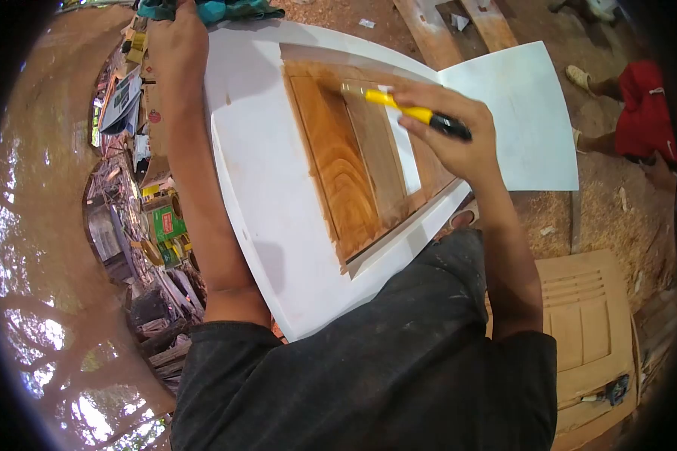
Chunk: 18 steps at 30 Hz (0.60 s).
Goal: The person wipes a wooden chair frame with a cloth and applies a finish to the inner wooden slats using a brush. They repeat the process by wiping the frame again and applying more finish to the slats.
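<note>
Head view looks down on a white-painted door panel (263, 173) lying flat over a sawdust-strewn floor (609, 210) in an open workshop. At the panel's centre a recessed field (346, 173) shows bare, varnished wood grain. The right hand (447, 131), at two o'clock from that field, is clenched around a yellow-and-black utility knife (414, 113), its tip on the recess edge. The left hand (177, 41), at eleven o'clock, presses on the panel's far edge; whether it grips anything cannot be told. A white sheet (526, 113) lies at three o'clock, an unpainted louvred door (587, 323) at five o'clock, and another person in red shorts (643, 113) sits beyond.
</note>
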{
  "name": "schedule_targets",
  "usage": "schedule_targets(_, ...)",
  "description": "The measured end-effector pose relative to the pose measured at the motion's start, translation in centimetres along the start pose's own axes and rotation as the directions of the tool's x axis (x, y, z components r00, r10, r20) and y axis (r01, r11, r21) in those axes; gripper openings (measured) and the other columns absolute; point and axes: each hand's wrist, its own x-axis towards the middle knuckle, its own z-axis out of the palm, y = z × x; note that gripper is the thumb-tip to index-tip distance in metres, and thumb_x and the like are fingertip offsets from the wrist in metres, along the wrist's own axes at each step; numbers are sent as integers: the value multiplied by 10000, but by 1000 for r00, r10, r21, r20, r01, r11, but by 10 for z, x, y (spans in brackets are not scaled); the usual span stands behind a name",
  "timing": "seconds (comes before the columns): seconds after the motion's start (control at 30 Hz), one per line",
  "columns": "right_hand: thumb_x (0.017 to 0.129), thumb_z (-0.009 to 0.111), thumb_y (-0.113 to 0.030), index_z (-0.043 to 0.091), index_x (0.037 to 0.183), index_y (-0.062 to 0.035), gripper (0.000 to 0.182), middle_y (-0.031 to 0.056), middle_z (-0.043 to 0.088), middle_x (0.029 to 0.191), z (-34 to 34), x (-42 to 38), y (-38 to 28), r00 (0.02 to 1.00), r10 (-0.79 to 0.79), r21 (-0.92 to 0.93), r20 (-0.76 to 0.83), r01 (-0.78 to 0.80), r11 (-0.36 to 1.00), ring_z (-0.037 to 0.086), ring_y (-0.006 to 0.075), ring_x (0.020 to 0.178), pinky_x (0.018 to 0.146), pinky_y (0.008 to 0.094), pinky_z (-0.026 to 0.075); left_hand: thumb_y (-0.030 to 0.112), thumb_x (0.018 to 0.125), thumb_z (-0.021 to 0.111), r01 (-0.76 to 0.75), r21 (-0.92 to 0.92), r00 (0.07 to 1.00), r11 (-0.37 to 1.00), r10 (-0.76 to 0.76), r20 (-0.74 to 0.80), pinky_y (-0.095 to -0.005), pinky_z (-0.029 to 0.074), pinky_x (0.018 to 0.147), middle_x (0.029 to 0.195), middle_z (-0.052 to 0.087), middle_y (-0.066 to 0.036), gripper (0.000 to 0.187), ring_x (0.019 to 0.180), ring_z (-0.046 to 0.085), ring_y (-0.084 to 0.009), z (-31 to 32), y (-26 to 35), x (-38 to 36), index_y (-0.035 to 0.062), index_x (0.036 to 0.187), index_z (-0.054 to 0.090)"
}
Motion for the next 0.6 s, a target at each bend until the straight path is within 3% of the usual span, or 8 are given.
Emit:
schedule_targets(0.03, 738, 755, 21, 720, 1010, -8, 276, 77, 733, 991, -6, -8, -4, 997, -53, -55, 47, 56, 997, 693, 182, 912, 833, 275, 527, 348, 945, 549, -6, -5, 1000, 1000, 6, -3, -358, 444, 882, 1029, 683, -185, 428, 974, 625, -274, 0, 0, 0, -27, 1125, 649)
schedule_targets(0.07, 718, 761, 20, 723, 995, -5, 281, 109, 731, 963, -17, -18, -10, 994, -20, 4, 111, 20, 1000, 700, 221, 917, 840, 290, 530, 347, 946, 547, -11, -8, 1000, 1000, 11, -5, -357, 444, 880, 1026, 683, -182, 426, 968, 624, -272, 0, -1, -1, -26, 1123, 650)
schedule_targets(0.17, 708, 766, 24, 722, 992, 3, 288, 137, 723, 978, -52, -38, -17, 975, 57, 197, 213, -101, 975, 694, 229, 915, 848, 302, 531, 353, 946, 544, 78, -44, 996, 996, -76, 43, -355, 444, 869, 1011, 680, -178, 426, 948, 618, -266, -5, 8, -8, -24, 1110, 653)
schedule_targets(0.27, 722, 758, 41, 718, 993, 14, 276, 153, 712, 1015, -53, -31, -2, 990, 137, 129, -8, -135, 982, 682, 215, 929, 855, 305, 529, 365, 945, 540, 99, 12, 995, 995, -99, 32, -353, 445, 861, 997, 679, -176, 437, 933, 614, -261, -6, 13, -9, -26, 1103, 653)
schedule_targets(0.37, 779, 735, 43, 716, 1016, 5, 240, 111, 707, 1055, -23, 0, 6, 967, 230, 265, -112, -194, 944, 652, 167, 986, 861, 285, 522, 377, 941, 544, 114, 4, 993, 993, -115, 26, -358, 446, 861, 994, 680, -177, 445, 933, 618, -264, -2, 13, -5, -26, 1091, 655)
schedule_targets(0.47, 773, 744, 29, 716, 1025, -4, 256, 102, 713, 1050, -3, 9, 19, 985, 153, 197, -85, -134, 971, 659, 174, 996, 871, 290, 521, 393, 938, 548, 74, 34, 997, 997, -75, 6, -365, 447, 861, 990, 680, -181, 467, 933, 621, -272, 0, 7, -1, -39, 1080, 654)
schedule_targets(0.6, 747, 741, 46, 718, 1002, -5, 261, 130, 716, 1032, -8, -24, 4, 999, 47, 101, 11, -48, 994, 676, 223, 990, 886, 311, 516, 400, 937, 551, 184, 170, 981, 968, -192, 30, -373, 445, 857, 981, 679, -186, 488, 928, 621, -280, -4, 13, 0, -62, 1063, 645)
